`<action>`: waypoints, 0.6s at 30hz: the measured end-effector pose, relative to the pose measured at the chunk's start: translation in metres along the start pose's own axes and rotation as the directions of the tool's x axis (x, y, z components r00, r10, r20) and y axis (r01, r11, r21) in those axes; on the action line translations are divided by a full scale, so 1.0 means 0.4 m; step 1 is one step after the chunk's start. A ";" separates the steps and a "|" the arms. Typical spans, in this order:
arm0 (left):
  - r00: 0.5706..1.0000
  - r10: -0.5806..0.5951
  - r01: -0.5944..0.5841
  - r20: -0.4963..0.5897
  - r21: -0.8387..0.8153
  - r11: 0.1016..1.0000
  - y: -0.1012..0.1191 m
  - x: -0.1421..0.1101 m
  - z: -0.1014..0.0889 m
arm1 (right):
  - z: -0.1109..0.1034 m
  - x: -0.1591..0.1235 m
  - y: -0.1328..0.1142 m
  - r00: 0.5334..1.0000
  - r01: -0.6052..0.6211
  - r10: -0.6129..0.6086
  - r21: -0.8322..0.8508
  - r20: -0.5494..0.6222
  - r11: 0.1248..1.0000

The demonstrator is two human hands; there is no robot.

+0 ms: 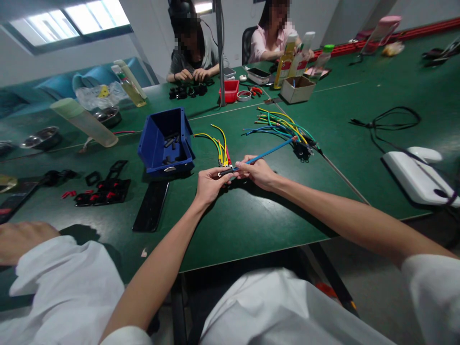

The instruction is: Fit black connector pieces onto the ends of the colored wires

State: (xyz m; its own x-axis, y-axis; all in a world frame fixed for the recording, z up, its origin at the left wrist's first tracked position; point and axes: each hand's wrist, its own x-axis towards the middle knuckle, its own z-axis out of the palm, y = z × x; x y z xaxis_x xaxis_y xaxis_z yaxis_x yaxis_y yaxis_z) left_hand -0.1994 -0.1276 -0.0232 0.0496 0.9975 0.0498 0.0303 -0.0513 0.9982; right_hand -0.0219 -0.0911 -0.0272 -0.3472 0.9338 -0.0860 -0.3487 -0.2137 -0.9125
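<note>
My left hand (211,184) pinches a short black sleeve (226,172) at the end of a blue wire. Close beside it, my right hand (259,172) is closed on the blue wire (276,148), whose far end reaches up to the right toward a bundle. That bundle of yellow, green and blue wires (283,123) lies beyond my right hand. Just behind my fingers are several yellow wires (223,148) with a red part among them. A blue bin (167,141) to the left holds several short black tubes (171,141).
A black phone (151,206) lies left of my hands, with black and red parts (104,191) farther left. A neighbour's sleeve (68,278) is at lower left. White device (417,177) and cable at right; a pole (220,52), red bin (229,91) and two people across the table.
</note>
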 end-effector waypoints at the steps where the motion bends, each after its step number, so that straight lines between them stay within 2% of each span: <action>1: 1.000 0.000 0.000 0.002 0.000 1.000 -0.001 0.001 -0.001 | 0.001 0.000 -0.001 1.000 -0.001 0.001 -0.001 -0.001 1.000; 13: 1.000 -0.008 0.008 0.022 -0.005 1.000 0.005 -0.001 0.002 | -0.005 0.004 0.010 1.000 0.012 -0.013 -0.051 -0.018 0.999; 18: 1.000 -0.007 0.006 0.029 0.041 0.999 0.007 -0.001 0.004 | 0.002 0.000 0.007 0.998 0.033 -0.036 -0.046 -0.057 0.998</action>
State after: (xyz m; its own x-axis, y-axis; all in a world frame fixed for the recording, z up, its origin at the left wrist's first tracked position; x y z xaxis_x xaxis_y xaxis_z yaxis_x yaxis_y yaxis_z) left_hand -0.1975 -0.1282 -0.0205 0.0782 0.9961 0.0421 0.0714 -0.0477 0.9963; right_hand -0.0235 -0.0919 -0.0293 -0.2843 0.9557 -0.0762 -0.3196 -0.1694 -0.9323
